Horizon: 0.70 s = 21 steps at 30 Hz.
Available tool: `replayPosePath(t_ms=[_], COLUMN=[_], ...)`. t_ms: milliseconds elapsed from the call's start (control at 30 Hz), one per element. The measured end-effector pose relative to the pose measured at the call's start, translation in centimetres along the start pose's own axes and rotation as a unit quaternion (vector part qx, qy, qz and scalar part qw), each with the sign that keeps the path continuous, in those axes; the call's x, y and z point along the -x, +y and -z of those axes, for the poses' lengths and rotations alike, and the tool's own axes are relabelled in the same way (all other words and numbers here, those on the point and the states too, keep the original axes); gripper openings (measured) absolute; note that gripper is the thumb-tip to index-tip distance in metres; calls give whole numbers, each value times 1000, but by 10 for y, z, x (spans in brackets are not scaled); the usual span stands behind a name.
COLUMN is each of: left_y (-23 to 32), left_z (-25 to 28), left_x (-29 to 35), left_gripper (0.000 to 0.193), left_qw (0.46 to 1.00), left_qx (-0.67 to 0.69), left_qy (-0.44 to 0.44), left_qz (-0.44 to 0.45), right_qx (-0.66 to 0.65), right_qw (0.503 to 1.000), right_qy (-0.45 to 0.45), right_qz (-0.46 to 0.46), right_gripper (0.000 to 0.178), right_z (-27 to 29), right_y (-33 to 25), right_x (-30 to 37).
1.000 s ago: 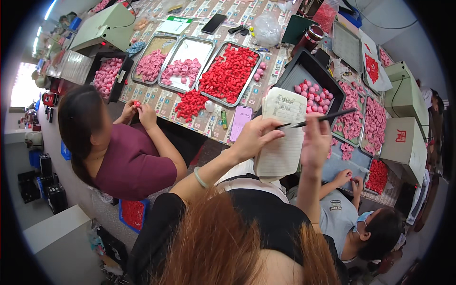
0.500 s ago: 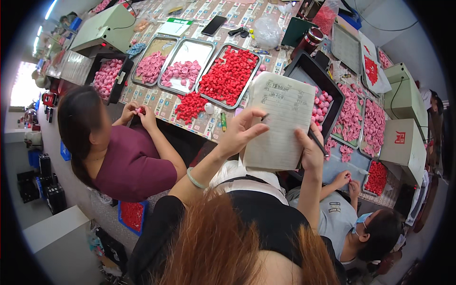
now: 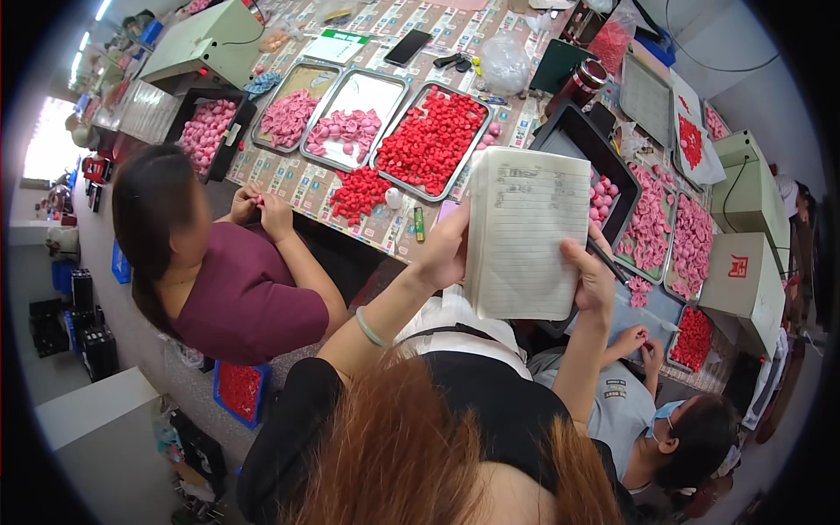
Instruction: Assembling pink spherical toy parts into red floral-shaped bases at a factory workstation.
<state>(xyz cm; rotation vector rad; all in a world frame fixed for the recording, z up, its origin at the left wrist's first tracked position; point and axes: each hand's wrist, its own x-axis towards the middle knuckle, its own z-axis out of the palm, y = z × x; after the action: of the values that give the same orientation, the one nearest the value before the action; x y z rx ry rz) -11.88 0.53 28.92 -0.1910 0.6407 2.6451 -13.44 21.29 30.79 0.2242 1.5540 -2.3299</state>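
Observation:
A lined notebook (image 3: pixel 529 236) lies open in front of me, with a few handwritten lines near the top of its page. My left hand (image 3: pixel 448 249) grips its left edge, with the fingers mostly hidden behind it. My right hand (image 3: pixel 591 278) holds the lower right edge, thumb on the page. A dark pen (image 3: pixel 605 261) is tucked in that same hand and slants beside the notebook. Beyond the notebook, metal trays of red pieces (image 3: pixel 430 140) and pink pieces (image 3: pixel 346 133) stand on the table (image 3: pixel 302 188).
A co-worker in a maroon top (image 3: pixel 241 293) handles a small piece at my left. Another, in grey with a mask (image 3: pixel 612 402), works at my right. A black bin (image 3: pixel 560 131) with pink balls stands behind the notebook. A blue tray (image 3: pixel 241 392) sits on the floor.
My left hand was open over the page, thumb and finger apart; now it grips the left edge. A different page seems to show. The view has shifted slightly.

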Motion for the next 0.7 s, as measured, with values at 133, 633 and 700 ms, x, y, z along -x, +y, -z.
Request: replayPosePath(t_ms=[133, 633, 700], left_y=[-4, -38, -38], left_z=[-8, -18, -22], left_x=[7, 6, 7], left_gripper=[49, 46, 47], left_qw=[999, 995, 992], left_qx=[-49, -89, -105], left_qy=[-16, 38, 50], left_qz=[16, 26, 53], right_qx=[31, 17, 27], right_qw=[999, 979, 980], right_qy=[-4, -43, 8], right_qz=[8, 196, 199], right_gripper=[40, 36, 32], right_z=[7, -34, -48], right_y=[-2, 25, 19], right_x=[-1, 2, 3])
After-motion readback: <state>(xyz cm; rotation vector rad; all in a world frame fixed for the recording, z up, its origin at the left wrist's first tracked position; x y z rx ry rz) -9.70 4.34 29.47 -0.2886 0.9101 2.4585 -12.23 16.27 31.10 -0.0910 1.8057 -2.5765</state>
